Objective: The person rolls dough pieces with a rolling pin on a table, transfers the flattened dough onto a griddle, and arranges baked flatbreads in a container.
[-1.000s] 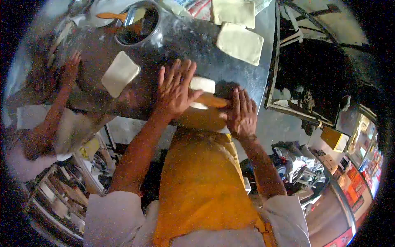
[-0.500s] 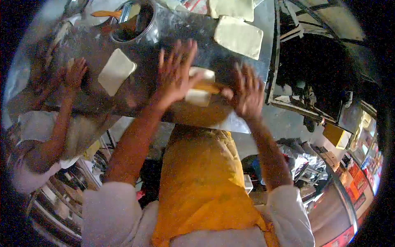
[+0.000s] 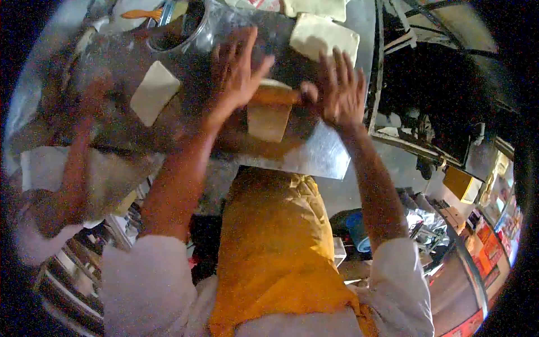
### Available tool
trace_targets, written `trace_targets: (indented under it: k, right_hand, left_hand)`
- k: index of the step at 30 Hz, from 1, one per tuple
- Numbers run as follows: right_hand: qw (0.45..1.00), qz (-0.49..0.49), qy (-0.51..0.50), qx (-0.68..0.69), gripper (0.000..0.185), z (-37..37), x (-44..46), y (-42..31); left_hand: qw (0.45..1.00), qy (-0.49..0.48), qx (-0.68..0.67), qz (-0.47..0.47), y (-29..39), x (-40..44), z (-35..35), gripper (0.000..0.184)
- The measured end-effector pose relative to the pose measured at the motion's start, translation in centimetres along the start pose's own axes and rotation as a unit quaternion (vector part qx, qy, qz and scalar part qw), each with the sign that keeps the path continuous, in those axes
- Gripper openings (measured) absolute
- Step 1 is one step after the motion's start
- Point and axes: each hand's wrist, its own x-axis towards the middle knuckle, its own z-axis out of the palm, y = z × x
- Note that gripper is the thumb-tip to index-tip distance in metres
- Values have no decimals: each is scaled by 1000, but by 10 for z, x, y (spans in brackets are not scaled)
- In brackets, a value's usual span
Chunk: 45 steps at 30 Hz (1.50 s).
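A wooden rolling pin (image 3: 275, 94) lies across a pale piece of dough (image 3: 268, 122) near the front edge of the metal table. My left hand (image 3: 237, 76) rests over the pin's left end, fingers stretched out. Over its right end is my right hand (image 3: 339, 92), also with fingers spread. The palms hide the pin's ends. To the left lies a diamond-shaped dough piece (image 3: 155, 94), and behind my right hand another flat dough sheet (image 3: 324, 36), partly in shadow.
At the back left stands a round container (image 3: 178, 31) with a wooden-handled brush (image 3: 141, 13) across its rim. One more dough sheet (image 3: 317, 8) is at the back. A co-worker's blurred arm (image 3: 78, 163) reaches over the table's left side.
Both my hands and the rolling pin have moved forward, away from my body. More of the dough shows on the near side of the pin. The co-worker's hand has shifted.
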Motion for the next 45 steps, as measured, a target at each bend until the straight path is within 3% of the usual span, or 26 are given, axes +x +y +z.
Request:
trace_targets:
  k: [2,4,6,7,11,14,16,18,19,20,22,24,27,28,30,31,32,34,36,37,40,41,42,43,45]
  right_hand:
    - [998,12,27,64,73,8,7,1]
    - [998,-11,-25,55,75,24,-47,5]
    - [996,-32,-69,48,78,20,-112,-4]
    - [994,-19,-75,74,74,-5,-128,-15]
    - [992,-62,-72,87,58,-5,-151,-2]
    - [983,-85,-128,106,50,-17,-142,8]
    - [978,-148,-85,122,42,-31,-142,17]
    - [974,-145,-95,150,41,-32,-147,20]
    - [973,-123,-83,175,42,-32,-152,20]
    - [972,-102,-68,201,43,-31,-155,20]
    - [975,-82,-78,192,44,-22,-171,22]
    - [980,-62,-93,166,43,-12,-182,25]
    - [981,-54,-88,165,44,-15,-181,19]
    - [982,-50,-90,155,44,-15,-182,19]
    - [983,-50,-90,155,44,-21,-181,16]
    - [983,-46,-90,153,44,-24,-181,16]
    - [983,-49,-91,153,44,-27,-183,18]
    - [976,-34,-144,157,45,-34,-187,16]
    - [974,-25,-148,168,46,-57,-176,11]
    - [973,-16,-148,178,46,-66,-168,6]
    - [973,-15,-131,188,58,-54,-127,-13]
    - [985,-35,-129,110,65,-24,-107,-14]
    - [989,-55,-131,32,72,6,-92,-13]
    - [989,-42,-142,16,79,19,-75,-13]
    - [987,17,-156,40,86,0,-72,-29]
  left_hand:
    - [998,39,54,23,-13,12,13,74]
    - [991,-22,108,74,4,-30,2,80]
    - [991,-52,121,38,42,-101,-9,95]
    - [994,-82,68,33,48,-131,-5,94]
    - [986,-102,120,47,73,-140,-13,86]
    - [986,-26,-152,-63,30,-94,35,78]
    - [982,-86,-129,-104,9,-75,56,61]
    - [973,-196,-63,-103,4,-58,47,40]
    - [978,-179,-82,-70,21,-54,27,22]
    - [978,-180,-81,-70,28,-59,17,22]
    - [896,-147,-356,-222,35,-74,-1,23]
    - [895,-135,-353,-239,56,-80,-33,25]
    - [982,-43,-161,-94,80,-84,-48,32]
    - [986,-75,-102,-107,102,-79,-55,34]
    - [996,-78,32,1,122,-79,-45,39]
    - [988,-150,23,-8,106,-97,-20,48]
    - [984,-158,-77,13,96,-107,-10,50]
    - [987,-94,-131,4,82,-116,-16,47]
    - [987,-28,-144,-69,64,-122,-33,41]
    - [935,-23,-295,-194,59,-122,-37,36]
    - [970,57,-185,-144,24,-93,-32,45]
    - [996,24,-3,-83,19,-68,-37,50]
    - [984,-16,177,-22,15,-52,-36,55]
    - [985,31,162,45,-25,-56,-9,62]
    - [987,52,150,36,-15,-39,-27,63]
